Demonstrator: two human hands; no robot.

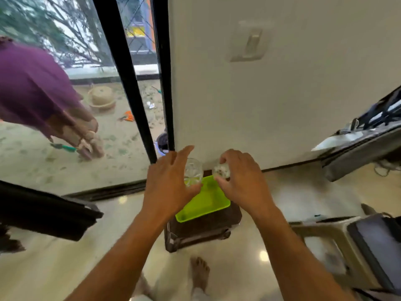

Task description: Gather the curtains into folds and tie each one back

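No curtain shows in this view. My left hand (169, 181) holds a clear drinking glass (193, 173) between thumb and fingers, with the index finger stretched out along its far side. My right hand (240, 177) curls its fingers and thumb round a second, smaller clear glass (221, 170). Both glasses are at the far end of a bright green plastic tray (206, 203). The tray lies on a dark brown stool (204, 229) against the white wall.
A black-framed glass door (130, 83) stands to the left; behind it a person in purple (32, 83) bends over on a balcony. A dark bag (43, 213) is at left, a table edge (358, 153) and a stool with a tablet (368, 246) at right. My bare feet (199, 272) are on the glossy floor.
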